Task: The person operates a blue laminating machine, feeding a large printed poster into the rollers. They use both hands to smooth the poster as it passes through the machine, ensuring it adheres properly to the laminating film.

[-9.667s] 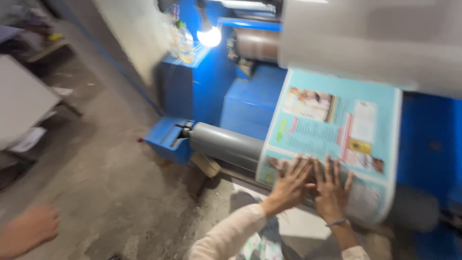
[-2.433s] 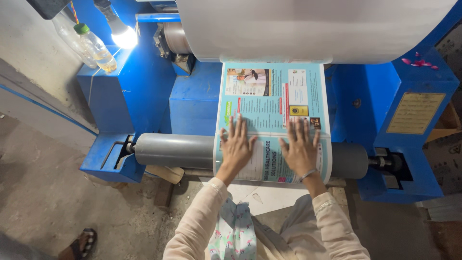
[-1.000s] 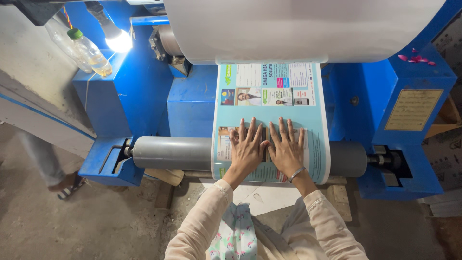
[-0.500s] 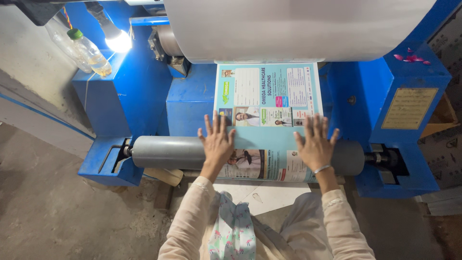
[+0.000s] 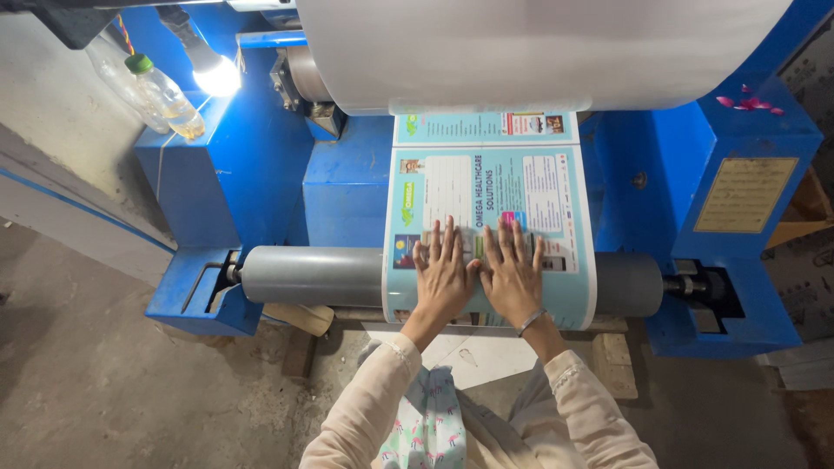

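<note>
sheet: printed light-blue sheet [image 5: 486, 187] runs lengthwise away from the hands, draped over the grey roller [image 5: 313, 275]
left hand [image 5: 445, 276]: flat, fingers spread, pressing the sheet
right hand [image 5: 512, 278]: same pose, just beside the left

Pale cream long sleeves [image 5: 365, 417] with trimmed cuffs; a thin metal bangle [image 5: 530, 322] circles the right wrist.

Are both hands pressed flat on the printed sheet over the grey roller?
Touching. The head view shows the left hand and right hand flat on the printed sheet, no gap.
</note>
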